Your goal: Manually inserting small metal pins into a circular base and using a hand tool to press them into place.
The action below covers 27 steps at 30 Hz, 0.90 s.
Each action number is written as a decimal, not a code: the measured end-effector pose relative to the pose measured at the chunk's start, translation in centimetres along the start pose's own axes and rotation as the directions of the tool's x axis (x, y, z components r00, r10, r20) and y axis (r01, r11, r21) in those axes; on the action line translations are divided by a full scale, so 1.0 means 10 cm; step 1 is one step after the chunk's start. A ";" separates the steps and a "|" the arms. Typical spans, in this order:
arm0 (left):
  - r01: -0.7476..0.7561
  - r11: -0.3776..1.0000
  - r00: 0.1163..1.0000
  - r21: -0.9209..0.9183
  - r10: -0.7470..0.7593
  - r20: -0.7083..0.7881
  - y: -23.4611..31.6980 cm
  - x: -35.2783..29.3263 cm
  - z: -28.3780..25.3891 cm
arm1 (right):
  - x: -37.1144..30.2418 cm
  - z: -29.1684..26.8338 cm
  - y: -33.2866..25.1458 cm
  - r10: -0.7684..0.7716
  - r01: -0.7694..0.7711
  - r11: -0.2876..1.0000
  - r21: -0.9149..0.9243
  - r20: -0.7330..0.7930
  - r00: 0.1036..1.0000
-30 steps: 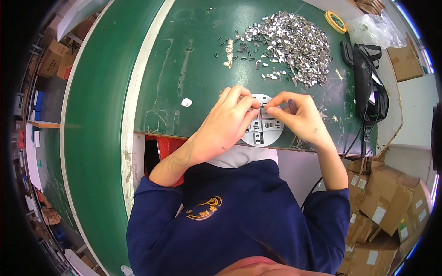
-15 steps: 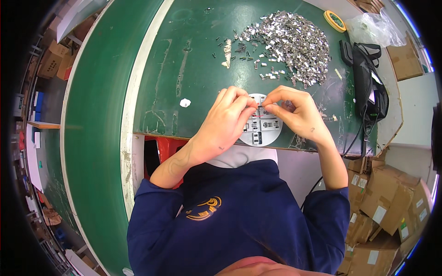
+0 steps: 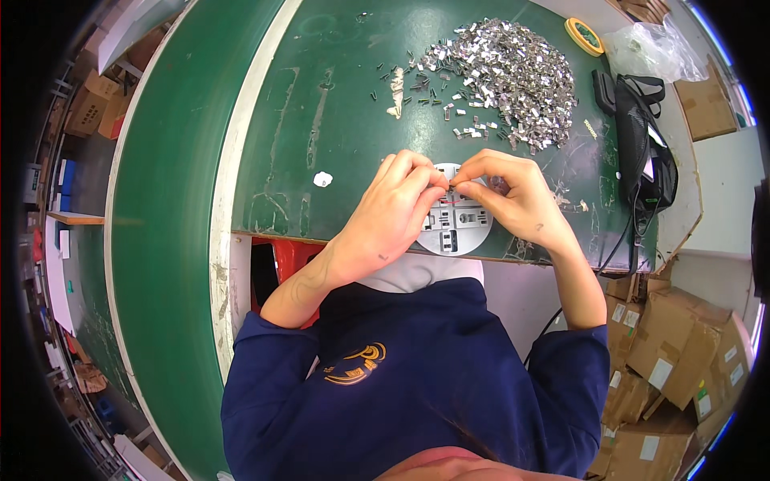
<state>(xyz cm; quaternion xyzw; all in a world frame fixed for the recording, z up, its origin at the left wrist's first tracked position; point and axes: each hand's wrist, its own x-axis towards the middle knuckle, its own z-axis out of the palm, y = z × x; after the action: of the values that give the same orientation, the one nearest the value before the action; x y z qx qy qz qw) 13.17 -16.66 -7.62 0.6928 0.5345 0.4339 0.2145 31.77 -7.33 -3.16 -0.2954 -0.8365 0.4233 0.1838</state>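
A round grey metal plate (image 3: pixel 472 239) with slots and small raised blocks lies at the near edge of the green table. Over its far half, my left hand (image 3: pixel 399 196) and my right hand (image 3: pixel 513 196) meet fingertip to fingertip. Each hand pinches thumb against forefinger, and the tips nearly touch. Something tiny and dark shows between them, too small to name. A thin red line on the plate runs just below the fingertips. My hands hide the plate's left and right far sides.
Beyond my hands lies a big heap of small shiny metal pieces (image 3: pixel 517 80), with small dark pieces scattered left of it. A yellow tape ring (image 3: pixel 584 37), a clear plastic bag (image 3: pixel 658 50) and a black bag (image 3: pixel 644 144) lie rightward. Cardboard boxes (image 3: pixel 670 345) are stacked below right.
My right hand's fingertips have shifted slightly left, closing the gap to my left fingertips. My left hand stays almost where it was.
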 end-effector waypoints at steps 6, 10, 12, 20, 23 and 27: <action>0.017 0.999 0.999 -0.036 -0.016 0.037 -0.02 0.00 -0.02 | 0.01 0.01 0.02 -0.054 0.054 0.999 0.003 -0.017 0.998; 0.075 0.991 0.996 -0.108 -0.069 0.064 0.03 0.00 -0.05 | 0.00 0.04 0.02 -0.058 0.058 0.998 -0.007 -0.039 0.998; 0.061 0.993 0.997 -0.098 -0.055 0.059 0.01 0.00 -0.04 | -0.01 0.04 0.01 -0.056 0.055 0.998 -0.011 -0.049 0.997; 0.036 0.995 0.998 -0.092 -0.031 0.061 -0.02 -0.01 -0.05 | 0.02 -0.03 -0.01 0.043 -0.044 0.998 0.039 0.034 0.999; 0.038 0.994 0.997 -0.098 -0.032 0.066 -0.02 -0.02 -0.06 | 0.02 -0.02 -0.04 0.048 -0.047 0.999 -0.026 0.032 0.998; 0.069 0.990 0.998 -0.125 -0.069 0.000 -0.05 -0.07 -0.05 | 0.01 0.05 -0.05 -0.135 0.132 0.984 -0.118 -0.023 0.991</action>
<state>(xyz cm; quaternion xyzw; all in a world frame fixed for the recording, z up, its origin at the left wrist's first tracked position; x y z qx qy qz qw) 12.46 -17.20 -7.99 0.6582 0.5303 0.4604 0.2712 31.21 -7.84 -3.04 -0.2554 -0.8748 0.3558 0.2071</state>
